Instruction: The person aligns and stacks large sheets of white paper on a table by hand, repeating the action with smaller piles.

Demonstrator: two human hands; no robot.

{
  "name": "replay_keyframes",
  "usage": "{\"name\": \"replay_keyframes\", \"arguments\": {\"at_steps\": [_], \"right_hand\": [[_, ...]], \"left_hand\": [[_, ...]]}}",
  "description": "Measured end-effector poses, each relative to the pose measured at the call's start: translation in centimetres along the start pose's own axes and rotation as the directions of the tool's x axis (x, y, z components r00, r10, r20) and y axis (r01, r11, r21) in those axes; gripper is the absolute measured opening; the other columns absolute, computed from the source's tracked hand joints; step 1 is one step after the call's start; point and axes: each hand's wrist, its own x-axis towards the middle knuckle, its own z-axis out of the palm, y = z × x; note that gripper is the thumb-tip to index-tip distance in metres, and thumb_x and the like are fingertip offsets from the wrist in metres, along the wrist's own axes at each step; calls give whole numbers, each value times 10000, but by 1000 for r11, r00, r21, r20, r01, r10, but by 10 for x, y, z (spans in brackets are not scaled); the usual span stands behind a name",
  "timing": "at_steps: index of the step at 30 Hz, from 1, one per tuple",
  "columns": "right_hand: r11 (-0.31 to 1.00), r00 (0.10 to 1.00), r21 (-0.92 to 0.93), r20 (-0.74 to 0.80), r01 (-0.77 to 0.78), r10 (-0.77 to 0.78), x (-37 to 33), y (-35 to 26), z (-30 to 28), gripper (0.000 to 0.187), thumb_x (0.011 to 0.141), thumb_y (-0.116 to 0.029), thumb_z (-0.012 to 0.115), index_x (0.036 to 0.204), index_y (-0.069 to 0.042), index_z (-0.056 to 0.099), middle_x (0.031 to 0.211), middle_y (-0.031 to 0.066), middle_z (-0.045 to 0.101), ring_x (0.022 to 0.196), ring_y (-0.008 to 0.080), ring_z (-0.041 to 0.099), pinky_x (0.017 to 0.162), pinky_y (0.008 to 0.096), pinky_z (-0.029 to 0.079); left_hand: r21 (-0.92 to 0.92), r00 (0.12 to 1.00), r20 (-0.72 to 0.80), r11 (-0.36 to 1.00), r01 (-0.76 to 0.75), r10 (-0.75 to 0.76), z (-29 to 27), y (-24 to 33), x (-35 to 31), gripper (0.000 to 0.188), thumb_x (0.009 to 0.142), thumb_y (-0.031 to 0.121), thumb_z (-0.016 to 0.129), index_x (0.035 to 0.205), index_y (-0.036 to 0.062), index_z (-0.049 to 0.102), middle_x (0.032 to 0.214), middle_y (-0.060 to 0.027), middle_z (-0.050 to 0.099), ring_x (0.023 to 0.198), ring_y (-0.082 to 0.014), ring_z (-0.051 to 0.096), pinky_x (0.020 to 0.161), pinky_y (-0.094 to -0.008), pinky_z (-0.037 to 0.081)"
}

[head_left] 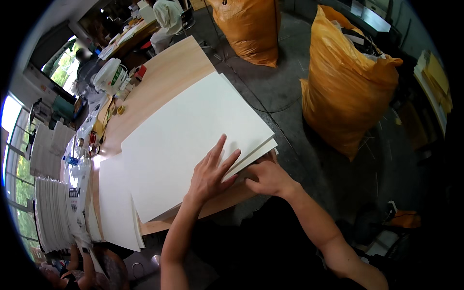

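A stack of large white sheets (179,130) lies on the light wooden table in front of me, with several layers showing at its right corner. My left hand (209,170) rests on the top sheet near the front right edge, palm down and fingers spread. Beside it, my right hand (271,175) is at the stack's near right corner. Its thumb points left, and the other fingers are partly hidden at the sheets' edge, so its grip does not show. Another pile of white sheets (116,203) lies to the left and overhangs the table's front edge.
The wooden table (179,63) stretches away, with a white bucket (110,76) and tape rolls (117,110) along its left side. Orange sacks (345,82) stand on the floor to the right. A tall stack of white boards (52,215) is at far left, near another person's arms (88,268).
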Motion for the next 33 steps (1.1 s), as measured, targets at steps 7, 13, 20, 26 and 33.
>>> {"name": "replay_keyframes", "arguments": {"at_steps": [7,13,20,26,33], "right_hand": [[991,932,114,-362,70,-24,-8,15,-2,215,893,-171,686,1069,-50,711,1110,136,698,1095,330,625,1016,431,464],[932,897,-112,-332,-345,292,-14,35,-42,364,962,-328,716,795,-31,587,793,125,652,751,325,655,681,436,516],[923,868,352,-396,-157,299,29,-12,-36,479,998,-410,702,755,-69,470,643,47,543,562,173,590,545,359,476],[756,878,635,-259,-159,403,37,-2,-34,409,1025,-318,663,735,-78,503,618,-4,531,581,88,564,520,280,439],[270,904,953,7,-136,428,39,-1,-44,349,1057,-283,589,774,-79,594,631,15,584,586,144,631,536,278,452]], "left_hand": [[67,1000,4,998,-7,7,5,-6,15,680,800,204,831,1418,80,575,1353,-137,645,1175,-377,654,991,-454,562],[-33,997,-58,999,40,-42,6,0,14,602,827,113,794,1398,100,603,1411,-168,620,1150,-392,673,1011,-464,575],[-114,991,-127,993,32,-47,7,-13,10,474,838,17,741,1203,320,741,1507,-184,539,1175,-375,677,922,-445,607],[-229,988,-104,970,85,-111,5,-17,11,285,831,122,795,1088,244,787,1513,-178,531,1194,-384,665,973,-445,602],[-267,994,-83,963,42,-66,2,-18,10,604,692,561,884,1166,197,800,1548,-222,489,1200,-437,661,1009,-521,565]]}}
